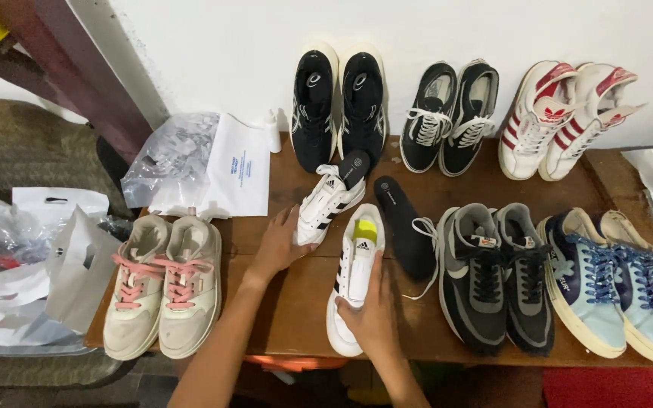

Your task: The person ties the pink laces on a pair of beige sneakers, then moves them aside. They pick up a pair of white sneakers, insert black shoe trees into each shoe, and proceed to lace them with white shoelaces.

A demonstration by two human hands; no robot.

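On the left edge of the wooden table (pixel 296 302) stands a pair of beige sneakers with pink laces (pixel 162 283), toes toward the near edge.

Just right of them, the left hand (pixel 277 245) rests against the tilted white sneaker (pixel 326 204), a black-striped shoe lying partly on its side. A dark insole (pixel 353 168) sticks up out of its opening. The fingers lie along its sole side with the thumb lifted, and whether they actually grip cannot be told.

The right hand (pixel 376 313) is closed over the toe end of the flat white sneaker (pixel 357 264), which sits upright near the middle of the front edge with a yellow-green patch showing inside. A loose black insole (pixel 406 227) lies just beside it on the bare wood. The work in hand looks like handling this one pair and its insoles.

Further right along the front edge are black-and-grey sneakers (pixel 493 276), then pale blue sneakers with blue laces (pixel 614 283). Along the back edge, tipped against the white wall (pixel 228 45), stand black running shoes (pixel 338 106), black sneakers with white laces (pixel 447 117) and white sneakers with red stripes (pixel 561 117).

At the back left corner lie a clear plastic bag (pixel 171 151) and a white paper bag (pixel 236 170). More white plastic bags (pixel 17 279) are heaped off the table to the left.
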